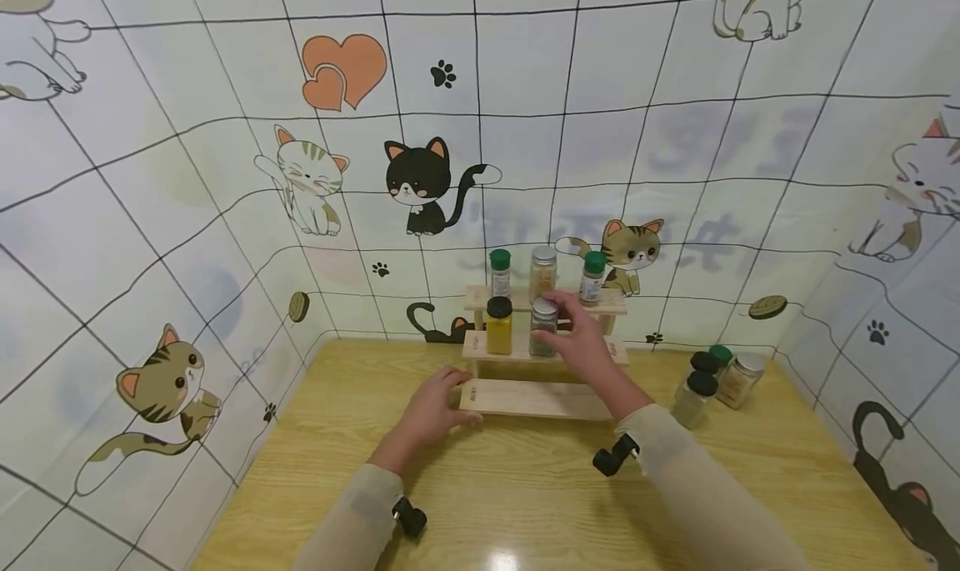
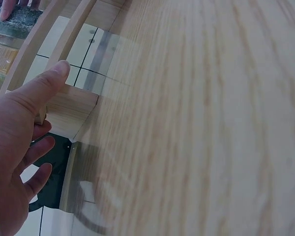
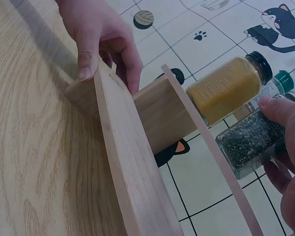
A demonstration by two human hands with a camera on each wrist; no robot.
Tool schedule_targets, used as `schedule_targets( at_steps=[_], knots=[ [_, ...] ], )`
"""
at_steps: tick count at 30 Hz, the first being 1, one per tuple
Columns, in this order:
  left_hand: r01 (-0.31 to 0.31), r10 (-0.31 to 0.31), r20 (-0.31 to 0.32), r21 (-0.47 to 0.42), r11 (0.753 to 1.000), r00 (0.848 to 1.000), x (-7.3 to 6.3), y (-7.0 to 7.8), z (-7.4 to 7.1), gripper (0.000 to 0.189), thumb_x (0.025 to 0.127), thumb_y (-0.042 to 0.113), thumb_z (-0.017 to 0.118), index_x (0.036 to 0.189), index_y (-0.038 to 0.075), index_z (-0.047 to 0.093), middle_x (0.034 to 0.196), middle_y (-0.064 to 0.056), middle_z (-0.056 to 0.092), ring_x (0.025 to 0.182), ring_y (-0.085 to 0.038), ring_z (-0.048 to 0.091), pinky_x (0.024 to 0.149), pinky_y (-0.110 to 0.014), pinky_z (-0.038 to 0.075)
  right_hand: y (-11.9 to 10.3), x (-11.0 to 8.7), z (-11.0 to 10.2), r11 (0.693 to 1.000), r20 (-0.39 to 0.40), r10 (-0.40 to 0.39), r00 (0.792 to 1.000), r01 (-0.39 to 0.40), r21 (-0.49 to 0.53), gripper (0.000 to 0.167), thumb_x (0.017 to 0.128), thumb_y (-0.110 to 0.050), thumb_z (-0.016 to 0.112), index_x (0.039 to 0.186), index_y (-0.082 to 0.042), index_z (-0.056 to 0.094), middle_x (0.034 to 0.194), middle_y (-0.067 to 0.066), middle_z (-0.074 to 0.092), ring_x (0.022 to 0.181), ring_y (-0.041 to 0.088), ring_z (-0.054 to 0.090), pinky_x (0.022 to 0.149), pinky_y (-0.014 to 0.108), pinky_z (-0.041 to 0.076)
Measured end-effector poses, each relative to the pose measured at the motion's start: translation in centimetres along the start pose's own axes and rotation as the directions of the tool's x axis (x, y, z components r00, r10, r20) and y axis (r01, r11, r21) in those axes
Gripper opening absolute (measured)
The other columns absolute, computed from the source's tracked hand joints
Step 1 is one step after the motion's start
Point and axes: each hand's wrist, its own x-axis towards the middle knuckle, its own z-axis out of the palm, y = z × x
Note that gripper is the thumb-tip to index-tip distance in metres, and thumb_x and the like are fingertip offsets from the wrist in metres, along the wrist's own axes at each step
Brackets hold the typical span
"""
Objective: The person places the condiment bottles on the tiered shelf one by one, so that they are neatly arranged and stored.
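A three-step wooden spice rack (image 1: 536, 398) stands near the back of the table. My left hand (image 1: 431, 411) grips the left end of its lowest step, thumb in front and fingers behind in the right wrist view. On the middle step, my right hand (image 1: 583, 350) holds a silver-capped glass jar of dried green herbs (image 3: 250, 140), thumb on one side and fingers on the other. Left of that jar is a black-capped jar of yellow spice (image 1: 498, 328). The top step bears a green-capped jar (image 1: 500, 275), a silver-capped jar (image 1: 543, 275) and another green-capped jar (image 1: 592, 277).
Several more spice jars (image 1: 693, 400) with black, green and silver caps stand grouped on the wood-grain table (image 1: 480, 488), right of the rack. A white tiled-pattern covering (image 1: 517, 154) with cartoon cats rises behind and at both sides.
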Motion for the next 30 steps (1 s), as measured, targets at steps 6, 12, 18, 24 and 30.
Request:
schedule_targets(
  at_steps=[6,12,18,24,30],
  knots=[
    [0.009,-0.009,-0.006,0.003,1.0,1.0,0.3,-0.2,0.0,0.08,0.086,0.047,0.096,0.15,0.012,0.065,0.141,-0.002,0.064,0.133,-0.028,0.063,0.114,-0.05,0.052,0.3,0.1,0.4,0.997,-0.002,-0.051,0.999,0.051,-0.061,0.07,0.098,-0.009,0.087,0.158,-0.018,0.053,0.147,0.016,0.062,0.133,0.037,0.061,0.106,0.059,0.055],
    [0.007,-0.007,-0.004,-0.001,1.0,1.0,0.3,-0.3,0.0,0.08,0.085,0.047,0.097,0.15,0.011,0.065,0.141,-0.003,0.064,0.133,-0.029,0.063,0.115,-0.051,0.052,0.8,0.1,0.6,0.989,-0.001,-0.099,0.995,0.098,-0.111,0.07,0.099,-0.008,0.086,0.159,-0.017,0.051,0.154,0.014,0.057,0.14,0.035,0.056,0.109,0.059,0.052],
    [0.013,-0.013,0.01,0.007,1.0,1.0,0.2,-0.1,0.1,0.08,0.086,0.046,0.096,0.151,0.011,0.064,0.142,-0.004,0.063,0.134,-0.03,0.063,0.115,-0.052,0.051,1.1,-0.2,0.6,0.987,-0.022,-0.126,0.992,0.123,-0.104,0.074,0.097,-0.006,0.087,0.161,-0.01,0.05,0.157,0.018,0.053,0.137,0.038,0.055,0.108,0.058,0.05],
    [0.014,-0.013,0.017,-0.007,1.0,1.0,0.1,0.1,0.0,0.08,0.087,0.045,0.096,0.151,0.01,0.064,0.143,-0.005,0.063,0.134,-0.031,0.063,0.114,-0.052,0.052,1.3,-0.7,0.3,0.994,-0.06,-0.104,0.993,0.102,-0.03,0.085,0.095,-0.009,0.09,0.166,-0.013,0.044,0.154,0.018,0.055,0.139,0.038,0.055,0.113,0.06,0.047],
    [0.004,-0.004,0.008,-0.007,1.0,1.0,0.1,-0.1,0.1,0.08,0.087,0.046,0.096,0.15,0.009,0.065,0.142,-0.005,0.064,0.133,-0.03,0.064,0.113,-0.052,0.053,1.2,-1.8,-0.6,0.997,-0.095,-0.069,0.993,0.07,0.008,0.084,0.097,-0.016,0.09,0.166,-0.013,0.042,0.148,0.015,0.057,0.139,0.04,0.053,0.115,0.061,0.045]
  ],
)
